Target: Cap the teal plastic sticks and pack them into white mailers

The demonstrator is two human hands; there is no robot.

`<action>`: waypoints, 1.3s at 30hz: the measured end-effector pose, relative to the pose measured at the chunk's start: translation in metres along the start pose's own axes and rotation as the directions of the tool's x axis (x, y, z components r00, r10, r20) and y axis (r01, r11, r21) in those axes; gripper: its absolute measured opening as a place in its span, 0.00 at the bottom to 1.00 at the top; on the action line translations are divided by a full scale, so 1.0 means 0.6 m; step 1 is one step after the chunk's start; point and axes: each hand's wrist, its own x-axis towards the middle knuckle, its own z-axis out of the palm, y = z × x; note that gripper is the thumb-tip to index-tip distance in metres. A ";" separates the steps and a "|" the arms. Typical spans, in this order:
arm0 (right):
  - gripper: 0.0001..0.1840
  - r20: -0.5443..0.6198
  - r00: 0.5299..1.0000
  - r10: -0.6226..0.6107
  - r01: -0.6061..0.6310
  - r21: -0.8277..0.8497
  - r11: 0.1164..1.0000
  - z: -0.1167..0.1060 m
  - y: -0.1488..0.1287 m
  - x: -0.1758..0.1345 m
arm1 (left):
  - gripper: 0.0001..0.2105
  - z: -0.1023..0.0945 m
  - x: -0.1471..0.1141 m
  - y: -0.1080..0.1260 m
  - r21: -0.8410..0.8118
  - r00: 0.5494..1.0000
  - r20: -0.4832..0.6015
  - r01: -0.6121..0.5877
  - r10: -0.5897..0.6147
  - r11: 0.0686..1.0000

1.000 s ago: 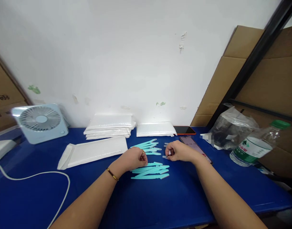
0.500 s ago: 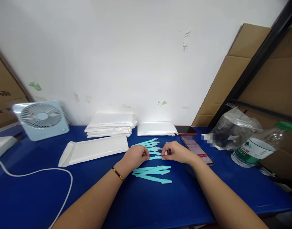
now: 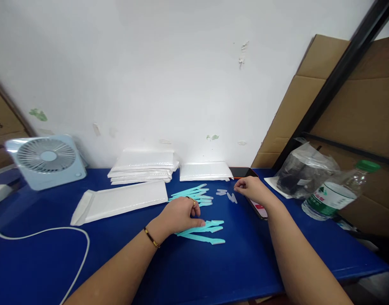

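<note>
My left hand (image 3: 183, 214) is low over the blue table, thumb and index finger apart. Its thumb rests at a few turquoise eyebrow razors (image 3: 201, 239) fanned out on the near side. Just beyond the fingers is a second group of turquoise eyebrow razors (image 3: 190, 191), partly hidden by this hand. My right hand (image 3: 253, 188) hovers further right with thumb and fingertips drawn together; whatever they pinch, if anything, is too small to make out. Several small clear caps (image 3: 232, 198) lie loose to its left. Partly beneath the right hand is a phone (image 3: 258, 209) with a lit screen.
White padded mailers (image 3: 142, 163) are stacked by the wall, a smaller pile (image 3: 205, 170) beside them. One mailer (image 3: 124, 201) lies flat at left. A fan (image 3: 48, 159), white cable (image 3: 48, 228), dark phone (image 3: 243, 172), bagged container (image 3: 304, 169) and water bottle (image 3: 334, 192) stand around.
My hands have separated. The right moved right and slightly away, uncovering the clear caps. The left came nearer, onto the near razors. The razor between them is no longer there.
</note>
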 end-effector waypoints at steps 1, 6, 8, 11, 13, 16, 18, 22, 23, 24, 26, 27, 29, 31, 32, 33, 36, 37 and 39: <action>0.09 0.044 0.999 0.018 -0.017 -0.016 1.000 0.001 0.004 0.001 | 0.15 0.002 -0.001 0.002 -0.002 0.999 0.041 -0.021 0.021 1.000; 0.08 0.099 0.995 0.026 -0.018 -0.074 0.997 0.029 -0.009 0.010 | 0.10 0.009 0.001 -0.001 0.004 0.996 0.086 0.006 -0.007 1.000; 0.08 0.106 0.994 0.004 0.004 -0.076 0.997 0.037 -0.021 0.010 | 0.09 0.008 0.003 -0.003 0.021 0.998 0.056 0.014 -0.015 1.000; 0.11 0.213 0.977 0.018 -0.009 -0.040 0.999 0.038 -0.037 0.004 | 0.09 0.004 0.007 -0.007 0.044 0.999 0.008 0.046 -0.046 0.998; 0.13 0.263 0.964 0.035 -0.028 -0.030 0.999 0.033 -0.042 -0.002 | 0.09 0.001 0.008 -0.009 0.051 0.997 -0.013 0.073 -0.073 0.996; 0.11 0.237 0.971 -0.028 0.030 -0.005 1.000 0.023 -0.042 -0.008 | 0.08 -0.001 0.007 -0.010 0.062 0.996 -0.025 0.086 -0.085 0.994; 0.11 0.256 0.958 -0.128 0.123 0.038 0.992 0.019 -0.037 -0.010 | 0.08 -0.002 0.007 -0.008 0.073 0.995 -0.032 0.096 -0.094 0.993; 0.15 0.339 0.908 -0.245 0.211 0.135 0.968 0.030 -0.029 -0.007 | 0.08 -0.003 0.007 -0.005 0.079 0.994 -0.025 0.111 -0.109 0.991; 0.14 0.347 0.906 -0.241 0.198 0.156 0.968 0.034 -0.028 -0.007 | 0.08 -0.002 0.008 -0.006 0.075 0.994 -0.021 0.110 -0.109 0.991; 0.13 0.358 0.906 -0.227 0.173 0.176 0.969 0.038 -0.029 -0.007 | 0.08 -0.002 0.008 -0.007 0.070 0.994 -0.020 0.107 -0.106 0.992; 0.13 0.400 0.897 -0.186 0.111 0.204 0.973 0.041 -0.031 -0.008 | 0.08 -0.001 0.008 -0.009 0.052 0.995 -0.020 0.098 -0.097 0.994; 0.14 0.421 0.891 -0.167 0.084 0.207 0.975 0.040 -0.032 -0.009 | 0.08 -0.001 0.007 -0.010 0.040 0.996 -0.012 0.089 -0.088 0.995; 0.13 0.413 0.897 -0.159 0.081 0.201 0.976 0.036 -0.035 -0.011 | 0.08 0.000 0.005 -0.011 0.006 0.997 0.030 0.065 -0.065 0.998; 0.11 0.342 0.914 -0.220 0.158 0.201 0.967 0.030 -0.037 -0.011 | 0.09 0.000 0.003 -0.011 -0.046 0.994 0.102 0.054 -0.049 0.998; 0.12 0.313 0.912 -0.267 0.208 0.209 0.956 0.029 -0.039 -0.011 | 0.10 0.000 0.003 -0.010 -0.076 0.990 0.135 0.053 -0.042 0.996; 0.14 0.302 0.900 -0.316 0.256 0.222 0.941 0.028 -0.040 -0.010 | 0.11 0.000 0.003 -0.011 -0.104 0.987 0.155 0.058 -0.041 0.993; 0.12 0.344 0.848 -0.403 0.331 0.249 0.910 0.033 -0.043 -0.007 | 0.12 -0.001 0.004 -0.014 -0.149 0.988 0.136 0.098 -0.078 0.984; 0.10 0.352 0.841 -0.412 0.339 0.251 0.907 0.035 -0.044 -0.006 | 0.12 -0.002 0.005 -0.015 -0.138 0.989 0.110 0.116 -0.101 0.984; 0.10 0.342 0.844 -0.413 0.345 0.243 0.907 0.039 -0.045 -0.005 | 0.11 -0.002 0.006 -0.018 -0.080 0.989 0.048 0.145 -0.141 0.986</action>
